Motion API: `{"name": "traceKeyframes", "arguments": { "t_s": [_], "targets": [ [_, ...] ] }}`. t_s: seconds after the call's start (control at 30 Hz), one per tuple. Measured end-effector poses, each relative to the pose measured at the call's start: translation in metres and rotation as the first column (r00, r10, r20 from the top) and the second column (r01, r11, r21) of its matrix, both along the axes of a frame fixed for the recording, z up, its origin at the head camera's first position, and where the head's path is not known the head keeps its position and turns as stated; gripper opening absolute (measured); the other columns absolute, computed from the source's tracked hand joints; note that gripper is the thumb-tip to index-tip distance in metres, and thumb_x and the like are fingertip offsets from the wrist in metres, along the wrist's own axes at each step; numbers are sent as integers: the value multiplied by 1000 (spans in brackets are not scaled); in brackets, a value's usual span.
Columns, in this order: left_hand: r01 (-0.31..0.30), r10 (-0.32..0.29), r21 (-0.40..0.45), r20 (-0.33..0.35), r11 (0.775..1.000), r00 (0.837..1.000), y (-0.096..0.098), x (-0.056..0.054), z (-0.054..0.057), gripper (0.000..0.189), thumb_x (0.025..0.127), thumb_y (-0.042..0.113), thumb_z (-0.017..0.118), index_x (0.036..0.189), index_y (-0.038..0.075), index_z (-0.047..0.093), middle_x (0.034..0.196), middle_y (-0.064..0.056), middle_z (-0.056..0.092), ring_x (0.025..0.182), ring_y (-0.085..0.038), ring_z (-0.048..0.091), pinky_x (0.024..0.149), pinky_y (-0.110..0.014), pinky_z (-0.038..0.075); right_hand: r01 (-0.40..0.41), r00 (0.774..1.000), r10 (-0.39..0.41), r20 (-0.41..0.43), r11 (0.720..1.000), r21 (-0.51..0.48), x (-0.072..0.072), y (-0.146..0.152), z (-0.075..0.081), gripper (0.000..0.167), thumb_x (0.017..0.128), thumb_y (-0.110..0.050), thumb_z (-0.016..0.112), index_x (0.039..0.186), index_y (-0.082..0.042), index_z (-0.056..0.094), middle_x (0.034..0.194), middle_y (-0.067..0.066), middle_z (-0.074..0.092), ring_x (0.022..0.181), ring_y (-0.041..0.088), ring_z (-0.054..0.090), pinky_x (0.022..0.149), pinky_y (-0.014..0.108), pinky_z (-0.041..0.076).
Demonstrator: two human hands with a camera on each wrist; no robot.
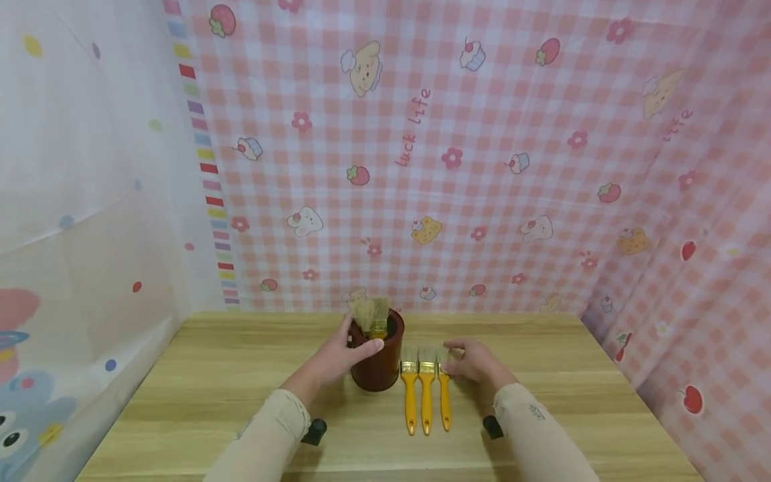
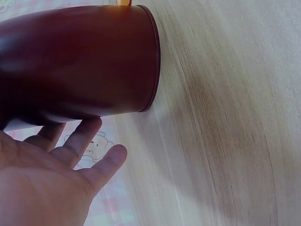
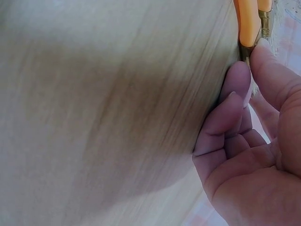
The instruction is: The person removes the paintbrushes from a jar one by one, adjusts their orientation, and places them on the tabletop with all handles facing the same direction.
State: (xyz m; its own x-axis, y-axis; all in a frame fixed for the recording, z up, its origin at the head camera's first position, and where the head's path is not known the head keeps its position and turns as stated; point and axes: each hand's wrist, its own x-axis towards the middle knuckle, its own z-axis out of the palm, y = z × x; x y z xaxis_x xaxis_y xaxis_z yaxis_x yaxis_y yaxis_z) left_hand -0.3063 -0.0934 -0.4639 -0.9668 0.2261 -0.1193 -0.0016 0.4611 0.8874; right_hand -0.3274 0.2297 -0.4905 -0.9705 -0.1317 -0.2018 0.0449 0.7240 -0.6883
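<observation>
A dark reddish-brown cylindrical cup point(image 1: 378, 367) stands upright on the table. Bristles and a metal ferrule of paintbrushes point(image 1: 378, 321) show at its mouth; how many are inside I cannot tell. My left hand point(image 1: 340, 355) holds the cup near its rim, thumb across the front and fingers at the far left side. In the left wrist view, some fingertips point(image 2: 89, 127) touch the wall. Right of the cup, two yellow-handled paintbrushes point(image 1: 418, 395) lie side by side, bristles away from me. Beside them, my right hand point(image 1: 476, 361) pinches the rightmost paintbrush point(image 1: 445, 398) around its ferrule.
The wooden table point(image 1: 241, 375) reaches back to a pink checked curtain point(image 1: 385, 201). A white patterned curtain point(image 1: 108, 201) hangs at the left, and checked cloth continues along the right. A small black piece point(image 1: 314, 432) sits at the left wrist, another point(image 1: 492, 426) at the right.
</observation>
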Motion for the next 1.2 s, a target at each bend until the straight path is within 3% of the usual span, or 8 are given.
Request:
{"name": "traceKeyframes", "arguments": {
  "t_s": [0.4,0.63,0.93,1.2],
  "targets": [
    [17,-17,12,-3,1000,1000,0,-1,2,112,97,65,70,175,28,-1,178,-21,20,161,-46,31,127,-66,31,-8,1000,8,-7,1000,28,-2,1,1,61,97,-19,82,152,-6,59,89,10,72,75,16,64,77,32,53],
    [18,-18,23,0,1000,1000,-1,-2,2,112,97,63,70,174,28,-2,179,-20,18,161,-46,30,128,-66,30,0,1000,0,-1,999,35,-3,0,1,60,97,-19,82,152,-8,60,94,10,74,79,16,65,90,40,54],
    [9,-9,20,5,1000,1000,-1,0,1,113,96,65,71,175,29,-1,179,-19,19,162,-46,28,128,-66,29,6,1000,-6,17,1000,14,-4,0,-1,61,97,-19,81,153,-7,59,89,8,73,76,15,64,81,31,52],
    [15,-15,8,3,1000,1000,0,0,1,111,97,64,70,175,27,-1,178,-21,21,161,-46,31,127,-66,30,-35,999,35,13,999,-14,-3,5,-1,62,98,-19,80,154,-7,57,93,11,73,76,18,65,76,32,55]
  ]
}}
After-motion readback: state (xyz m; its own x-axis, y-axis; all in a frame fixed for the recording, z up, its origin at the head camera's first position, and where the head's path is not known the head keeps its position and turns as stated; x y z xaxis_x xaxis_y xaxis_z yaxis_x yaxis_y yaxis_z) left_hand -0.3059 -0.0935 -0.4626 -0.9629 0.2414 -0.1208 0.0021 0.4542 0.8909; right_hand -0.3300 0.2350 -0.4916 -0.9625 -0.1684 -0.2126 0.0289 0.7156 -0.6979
